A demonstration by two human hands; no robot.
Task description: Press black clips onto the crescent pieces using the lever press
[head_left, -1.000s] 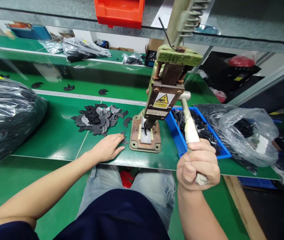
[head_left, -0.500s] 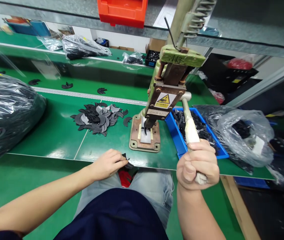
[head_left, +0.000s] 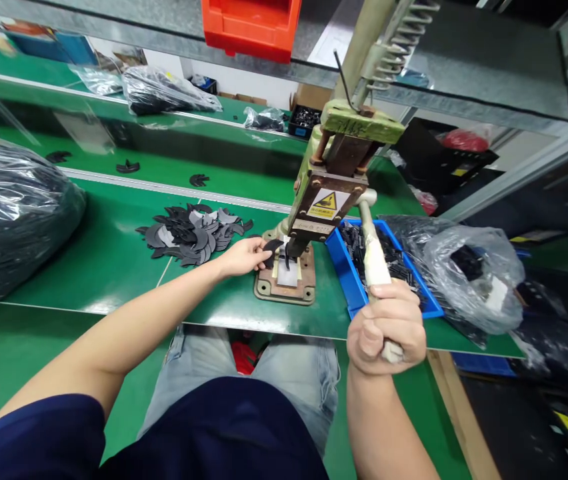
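Observation:
My left hand (head_left: 247,256) pinches a curved black piece (head_left: 273,249) at the left side of the press base (head_left: 264,288). The piece is held beside the plate under the press head; whether it touches the plate I cannot tell. My right hand (head_left: 387,327) is wrapped round the taped lever handle (head_left: 375,260) of the green hand press (head_left: 331,180). Another thin dark curved part (head_left: 287,256) stands out below the press head over the pale plate (head_left: 287,275). Left of the press lies a heap of black and grey crescent pieces (head_left: 197,237).
A blue bin (head_left: 347,283) full of small black parts stands right of the press, with a clear plastic bag (head_left: 474,267) beyond it. A large bag of dark pieces (head_left: 14,220) sits on the left. Overhead, a red bin (head_left: 251,30) hangs from the shelf.
My left hand has moved from the table's front edge up to the press base, a curved black piece now in its fingers. My right hand stays on the lever handle.

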